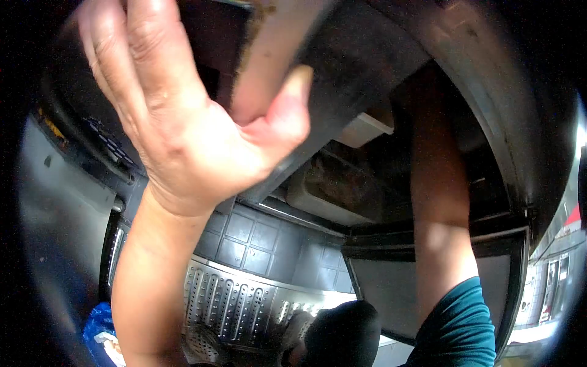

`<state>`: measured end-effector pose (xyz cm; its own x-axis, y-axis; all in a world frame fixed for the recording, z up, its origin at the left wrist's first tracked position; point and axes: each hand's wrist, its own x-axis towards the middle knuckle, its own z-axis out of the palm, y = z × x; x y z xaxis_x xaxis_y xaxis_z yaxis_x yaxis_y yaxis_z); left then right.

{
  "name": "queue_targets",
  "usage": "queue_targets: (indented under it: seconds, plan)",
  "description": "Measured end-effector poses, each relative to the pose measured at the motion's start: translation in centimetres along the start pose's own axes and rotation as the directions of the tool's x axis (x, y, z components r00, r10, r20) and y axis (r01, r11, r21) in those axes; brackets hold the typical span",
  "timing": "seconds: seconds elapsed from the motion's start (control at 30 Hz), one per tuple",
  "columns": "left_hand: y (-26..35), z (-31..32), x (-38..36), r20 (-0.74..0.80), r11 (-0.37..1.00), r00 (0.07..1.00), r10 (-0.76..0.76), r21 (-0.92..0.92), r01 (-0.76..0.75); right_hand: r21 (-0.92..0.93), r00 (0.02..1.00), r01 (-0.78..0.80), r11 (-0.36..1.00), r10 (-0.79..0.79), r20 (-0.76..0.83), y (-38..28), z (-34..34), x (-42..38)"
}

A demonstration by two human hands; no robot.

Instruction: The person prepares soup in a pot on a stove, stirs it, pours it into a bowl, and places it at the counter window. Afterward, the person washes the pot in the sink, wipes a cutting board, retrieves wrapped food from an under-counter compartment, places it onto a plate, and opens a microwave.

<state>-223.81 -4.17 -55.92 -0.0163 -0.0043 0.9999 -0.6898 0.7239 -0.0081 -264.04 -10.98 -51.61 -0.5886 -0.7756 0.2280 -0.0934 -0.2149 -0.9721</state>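
Note:
My left hand (189, 134) is raised close to the camera, its fingers stretched out and the thumb held apart. No object shows in its palm; the fingertips run toward the top edge of the view. My right arm (443, 202), in a teal sleeve, reaches into a dark open cabinet. My right hand is lost in the shadow there, so its fingers and anything they hold are hidden. Left of this arm, inside the cabinet, sit a pale translucent tub (327, 205) and a smaller whitish container (365, 129).
The cabinet's open door (391, 290), with a dark gasket around a pale panel, hangs below my right arm. Perforated metal grating (229, 300) and dark tiles (247, 238) lie below. A steel panel (64, 208) stands at left, above a blue plastic bag (98, 324).

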Motion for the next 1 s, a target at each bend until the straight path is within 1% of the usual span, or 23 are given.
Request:
queue_targets:
  seconds: [0.1,0.27,0.43,0.5,0.57,0.67,0.73,0.77,0.8,0.83,0.87,0.9,0.93,0.97,1.0]
  plan:
    - [0.5,-0.2,0.0,0.02,1.0,0.999,-0.03,0.004,0.03,0.05,0.999,0.035,0.998,-0.035,0.0,-0.1,-0.8,-1.7]
    - [0.4,-0.2,0.2,0.011,0.999,1.0,-0.027,-0.027,0.027,0.179,0.995,0.097,0.979,-0.097,-0.005,-0.2,-2.8,-5.8]
    - [0.2,-0.1,0.1,0.0,0.999,0.999,-0.051,-0.015,0.051,0.327,0.993,0.118,0.937,-0.12,-0.014,0.8,-4.6,-10.3]
    - [0.1,-0.2,0.2,-0.004,0.999,0.999,-0.048,-0.009,0.048,0.382,0.993,0.11,0.917,-0.122,0.005,1.6,-5.1,-12.2]
    - [0.2,-0.2,0.1,-0.013,0.999,0.999,-0.032,0.0,0.032,0.447,0.985,0.106,0.888,-0.157,0.078,2.6,-5.5,-14.4]
    - [0.6,-0.9,0.4,0.068,0.999,0.997,-0.048,0.012,0.047,0.571,0.999,0.026,0.82,-0.038,0.009,3.0,-5.8,-19.0]
    - [1.3,-0.9,-1.1,0.028,0.996,0.997,-0.07,-0.054,0.071,0.6,0.999,-0.002,0.8,-0.03,0.044,3.6,-6.4,-21.5]
    - [2.1,-1.6,-2.5,0.022,0.987,0.997,-0.077,-0.14,0.079,0.616,0.998,-0.013,0.788,-0.032,0.062,3.7,-6.6,-22.7]
    - [4.1,-2.8,-4.3,0.072,0.933,0.995,-0.072,-0.347,0.093,0.581,0.999,-0.019,0.814,-0.004,0.038,3.6,-6.4,-24.0]
    - [6.2,-4.0,-6.2,0.154,0.807,0.987,-0.052,-0.575,0.132,0.545,1.0,-0.027,0.838,0.024,0.013,3.4,-5.8,-25.4]
    - [8.5,-4.8,-7.9,0.255,0.63,0.966,-0.032,-0.746,0.217,0.508,0.998,-0.043,0.86,0.058,-0.014,3.3,-5.7,-26.6]
    - [10.7,-5.2,-9.1,0.387,0.447,0.922,-0.023,-0.821,0.356,0.521,0.995,-0.085,0.85,0.042,0.094,3.3,-5.8,-27.8]
    - [12.2,-6.3,-8.9,0.629,0.271,0.762,-0.154,-0.715,0.644,0.528,0.979,-0.131,0.839,0.024,0.205,3.2,-5.7,-28.9]
    - [13.5,-6.5,-9.5,0.766,0.081,0.602,-0.226,-0.601,0.795,0.516,0.96,-0.182,0.837,0.036,0.279,3.7,-5.8,-29.7]
    - [14.2,-5.9,-10.2,0.803,-0.128,0.557,-0.211,-0.587,0.799,0.509,0.919,-0.252,0.823,0.039,0.392,4.2,-6.0,-30.2]
